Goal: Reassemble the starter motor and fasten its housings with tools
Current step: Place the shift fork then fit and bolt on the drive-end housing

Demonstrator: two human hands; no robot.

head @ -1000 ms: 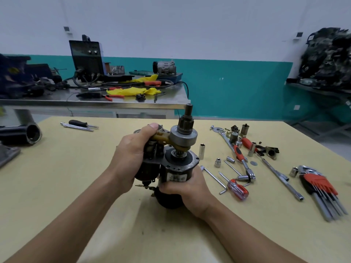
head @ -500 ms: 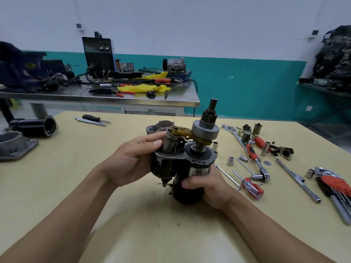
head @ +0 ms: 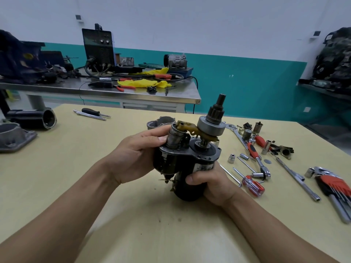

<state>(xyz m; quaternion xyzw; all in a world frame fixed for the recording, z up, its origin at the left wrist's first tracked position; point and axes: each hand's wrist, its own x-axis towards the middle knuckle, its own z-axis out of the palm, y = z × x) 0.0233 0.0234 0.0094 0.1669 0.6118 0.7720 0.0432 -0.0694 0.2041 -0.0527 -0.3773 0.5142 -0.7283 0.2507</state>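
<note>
The black starter motor [head: 182,160] stands upright at the table's middle, held in both hands. Its pinion gear and clutch [head: 211,124] stick up at the top right, joined by a yellow shift fork [head: 187,128] to the solenoid plunger [head: 175,136] on the left. My left hand [head: 136,154] grips the solenoid side, fingertips against the plunger. My right hand [head: 210,182] grips the lower motor body from the right. A grey aluminium housing [head: 160,123] sits just behind the motor.
Right of the motor lie sockets [head: 231,158], a ratchet [head: 256,156], a red screwdriver [head: 251,185], an extension bar [head: 292,173] and hex keys [head: 334,190]. A black cylinder housing [head: 36,118] and grey casting [head: 13,136] sit at the left edge. A steel bench [head: 106,90] stands behind.
The view shifted, so the motor sits further right in frame. My left hand slid from over the fork down to the solenoid side; the right hand keeps its grip.
</note>
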